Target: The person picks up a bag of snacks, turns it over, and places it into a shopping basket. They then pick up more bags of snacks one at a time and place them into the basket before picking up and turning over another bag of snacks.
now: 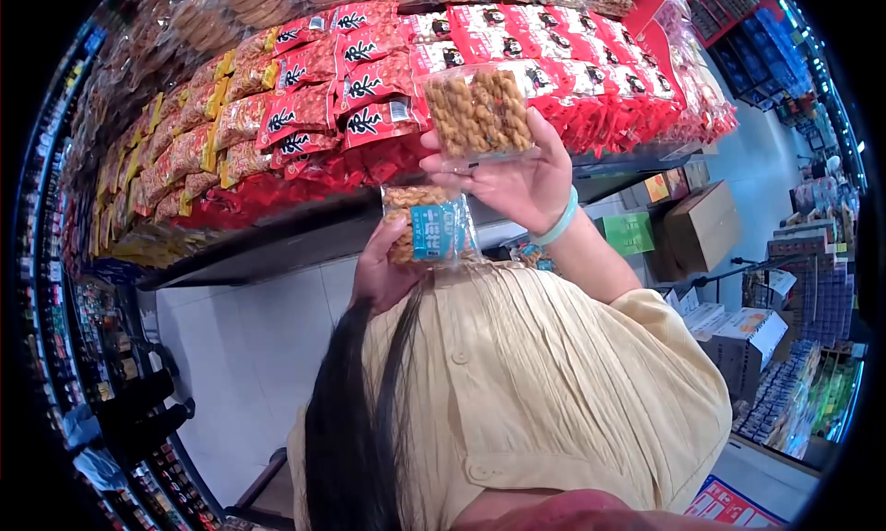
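My right hand [521, 176] is raised in front of the snack display, with a clear bag of twisted brown snacks [480, 111] resting against its palm and fingers. A pale turquoise band circles that wrist. Lower and to the left, close to my shirt, my left hand [383, 268] grips another clear packet of twisted snacks [429, 225], which carries a blue label with white characters. The thumb lies over this packet's left side. The two packets are apart, one above the other.
Ahead, a long display holds red packets [374, 79], pink-and-white packets [563, 51] and yellow-edged packets [245, 116] in stacked rows. Cardboard boxes [706, 226] stand at right beside a green box [628, 234]. Shelves line both sides, and a cart-like frame [263, 494] is at lower left.
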`<state>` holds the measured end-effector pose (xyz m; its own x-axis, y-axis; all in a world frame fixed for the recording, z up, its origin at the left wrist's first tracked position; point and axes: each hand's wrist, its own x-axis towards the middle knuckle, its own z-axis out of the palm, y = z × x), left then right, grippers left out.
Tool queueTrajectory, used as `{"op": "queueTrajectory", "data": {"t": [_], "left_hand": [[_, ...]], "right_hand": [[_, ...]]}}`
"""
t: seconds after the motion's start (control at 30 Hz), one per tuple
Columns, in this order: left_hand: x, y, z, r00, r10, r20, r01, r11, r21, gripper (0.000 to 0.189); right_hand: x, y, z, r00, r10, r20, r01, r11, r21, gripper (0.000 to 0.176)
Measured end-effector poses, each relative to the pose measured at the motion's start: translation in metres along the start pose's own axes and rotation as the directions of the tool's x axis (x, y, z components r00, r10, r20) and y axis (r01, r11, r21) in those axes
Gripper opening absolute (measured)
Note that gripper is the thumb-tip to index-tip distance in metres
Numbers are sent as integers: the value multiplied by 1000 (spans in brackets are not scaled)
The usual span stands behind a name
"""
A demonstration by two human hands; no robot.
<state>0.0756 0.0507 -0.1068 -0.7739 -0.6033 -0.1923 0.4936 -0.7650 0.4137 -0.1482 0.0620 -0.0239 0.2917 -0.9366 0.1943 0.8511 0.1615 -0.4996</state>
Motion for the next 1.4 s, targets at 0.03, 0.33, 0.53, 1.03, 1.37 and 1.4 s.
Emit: {"op": "queueTrajectory", "data": {"t": [0.03, 0.33, 0.53, 1.03, 1.37, 1.4], "left_hand": [[1, 1, 1, 1000, 0, -19, 0, 1000, 10, 53], [-1, 7, 4, 999, -14, -37, 17, 995, 99, 51], [-6, 7, 20, 984, 79, -162, -63, 993, 100, 50], [-7, 6, 21, 962, 164, -219, -145, 984, 100, 45], [-2, -1, 13, 939, 219, -265, -194, 974, 117, 51], [-2, -1, 14, 935, 220, -277, -194, 974, 118, 51]], "right_hand": [[1, -2, -1, 1000, 2, -5, -2, 1000, -15, 73], [26, -93, 9, 954, -300, -15, 87, 322, -943, 63], [87, -211, -37, 828, -277, 488, 71, -811, -580, 70], [176, -303, -62, 975, -209, 81, -187, -957, -221, 75], [200, -309, -67, 983, -183, -31, -185, -959, -213, 82], [203, -311, -69, 984, -177, -30, -179, -958, -225, 82]]}}
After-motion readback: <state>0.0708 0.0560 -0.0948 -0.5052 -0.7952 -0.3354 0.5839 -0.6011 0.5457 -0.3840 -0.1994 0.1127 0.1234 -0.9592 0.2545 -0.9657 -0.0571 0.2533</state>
